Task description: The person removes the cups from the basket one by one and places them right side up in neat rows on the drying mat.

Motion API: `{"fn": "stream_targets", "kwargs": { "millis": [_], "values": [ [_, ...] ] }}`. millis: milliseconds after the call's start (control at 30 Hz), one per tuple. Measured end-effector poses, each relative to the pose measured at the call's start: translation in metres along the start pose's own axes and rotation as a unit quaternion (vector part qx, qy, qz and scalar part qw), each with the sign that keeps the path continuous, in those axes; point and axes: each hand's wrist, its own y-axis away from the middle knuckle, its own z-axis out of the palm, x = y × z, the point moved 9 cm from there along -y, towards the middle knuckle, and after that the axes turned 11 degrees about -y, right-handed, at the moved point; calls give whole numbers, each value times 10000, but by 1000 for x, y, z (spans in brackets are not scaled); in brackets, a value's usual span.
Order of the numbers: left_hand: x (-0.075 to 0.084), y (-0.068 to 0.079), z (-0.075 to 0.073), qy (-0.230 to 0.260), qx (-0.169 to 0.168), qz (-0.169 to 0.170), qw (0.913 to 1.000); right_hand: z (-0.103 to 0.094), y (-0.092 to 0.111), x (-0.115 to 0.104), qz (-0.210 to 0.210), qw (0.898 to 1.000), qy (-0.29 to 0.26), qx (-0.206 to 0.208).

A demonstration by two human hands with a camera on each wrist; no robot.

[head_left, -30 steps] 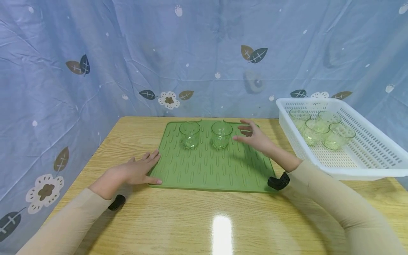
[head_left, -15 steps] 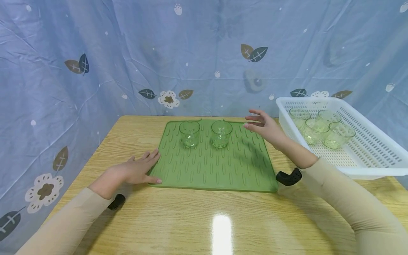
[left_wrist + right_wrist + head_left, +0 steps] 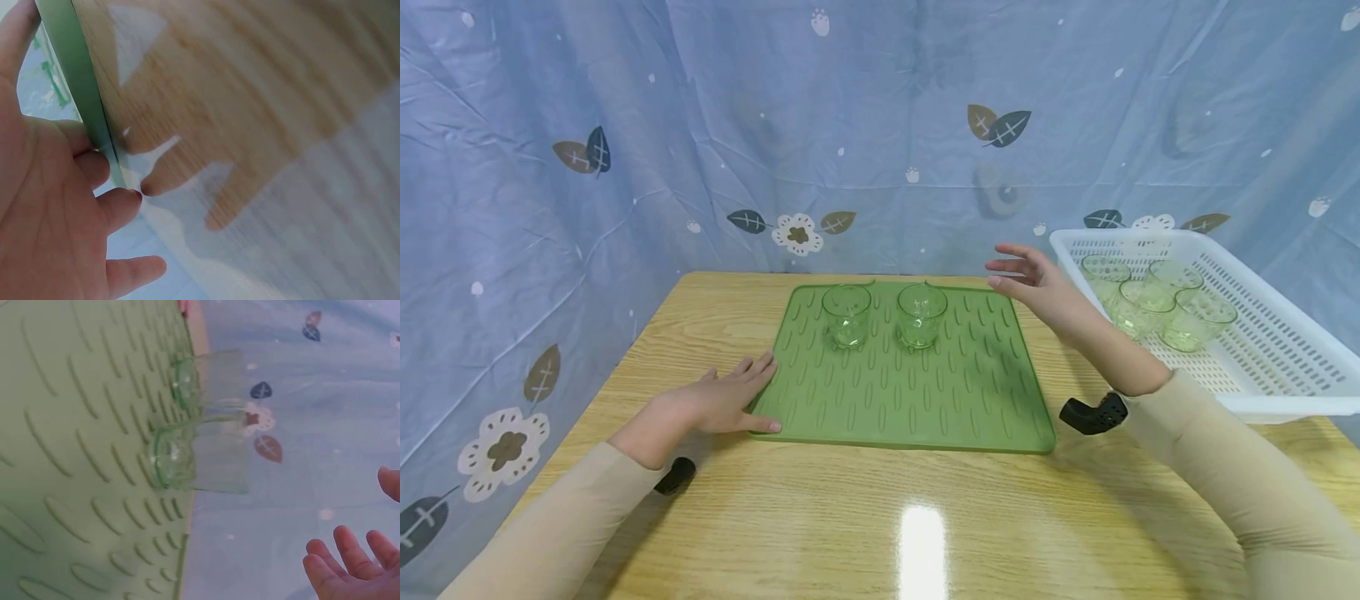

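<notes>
Two clear green glasses stand upright on a green ridged mat (image 3: 887, 392): a left glass (image 3: 847, 317) and a right glass (image 3: 921, 317), side by side near its back edge. My left hand (image 3: 722, 404) rests with spread fingers at the mat's left edge; the left wrist view shows the fingertips along the green rim. Empty, my right hand (image 3: 1037, 292) hovers by the mat's back right corner, fingers apart and slightly bent. In the right wrist view its fingers (image 3: 356, 556) are well apart from the nearer glass (image 3: 200, 456).
A white perforated basket (image 3: 1285, 403) stands at the right of the wooden table (image 3: 820, 517), close to my right forearm. Several green glasses, among them a front one (image 3: 1197, 321), sit in its left part. A blue patterned curtain (image 3: 880, 125) hangs behind the table.
My right hand has moved away from the right glass, up and to the right toward the basket. The left hand, the mat and the glasses have stayed put.
</notes>
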Motion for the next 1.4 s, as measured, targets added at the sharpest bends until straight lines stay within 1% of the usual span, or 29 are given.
{"fn": "stream_targets", "kwargs": {
  "millis": [167, 333, 433, 533, 700, 800, 867, 967, 1067, 1100, 1300, 1400],
  "values": [
    [0, 0, 0, -39, 33, 9, 10000, -15, 4, -14, -259, 9995, 9, 176],
    [1, 0, 0, -23, 33, 4, 10000, -35, 9, -25, -657, 9966, -395, 296],
    [1, 1, -1, -28, 34, 3, 10000, -48, 12, -32, -938, 9925, -659, 414],
    [1, 1, -1, -35, 36, 0, 10000, -63, 16, -37, -1179, 9877, -818, 616],
    [2, 1, 0, 14, 0, 13, 10000, -87, 20, -40, -1363, 9818, -997, 864],
    [3, 2, -1, 70, -4, 8, 10000, -103, 23, -42, -1449, 9774, -1061, 1116],
    [3, 2, -1, 88, 1, 3, 10000, -116, 25, -44, -1482, 9750, -905, 1385],
    [3, 2, -2, 75, 9, -1, 10000, -134, 29, -45, -1399, 9722, -189, 1866],
    [2, 2, -1, 72, 9, 2, 10000, -151, 32, -43, -1297, 9639, 450, 2282],
    [1, 1, 0, 73, 8, 0, 10000, -157, 33, -42, -1285, 9609, 542, 2390],
    [0, 0, 1, 43, 7, 3, 10000, -189, 42, -32, -1445, 9438, 528, 2927],
    [0, -1, 2, 44, -4, 5, 10000, -203, 47, -23, -1350, 9385, 624, 3117]
  ]
}}
